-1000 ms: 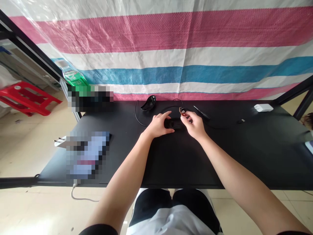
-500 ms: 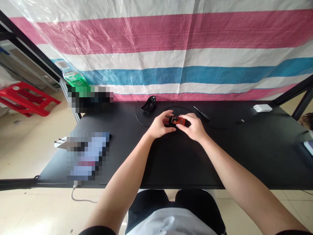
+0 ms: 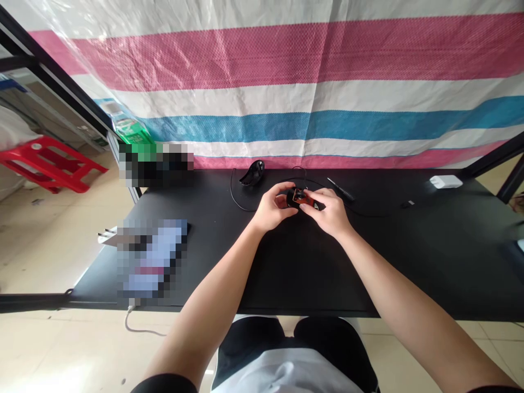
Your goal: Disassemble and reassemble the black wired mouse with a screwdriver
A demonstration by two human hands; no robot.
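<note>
A computer mouse lies in pieces before me. Its black base (image 3: 290, 197) is between the thumb and fingers of my left hand (image 3: 271, 208), which is closed on it. From the right, the thumb and forefinger of my right hand (image 3: 331, 212) pinch an orange-red circuit board (image 3: 305, 200), which is over the base; whether it is seated there I cannot tell. Behind my hands, the mouse's curved black top shell (image 3: 252, 173) rests hollow side showing. A thin black cable (image 3: 232, 188) loops around on the table.
On the black table (image 3: 307, 273), a screwdriver (image 3: 341, 189) lies behind my right hand. Further right are a small plug (image 3: 409, 203) and a white charger (image 3: 446, 182). A blurred phone (image 3: 158, 259) is at left, a green-labelled bottle (image 3: 133, 134) at back left. A striped sheet (image 3: 262, 98) hangs behind.
My left hand's thumb and fingers have drawn in on the mouse base. The circuit board has tilted slightly in my right hand. The whole view has shifted a little.
</note>
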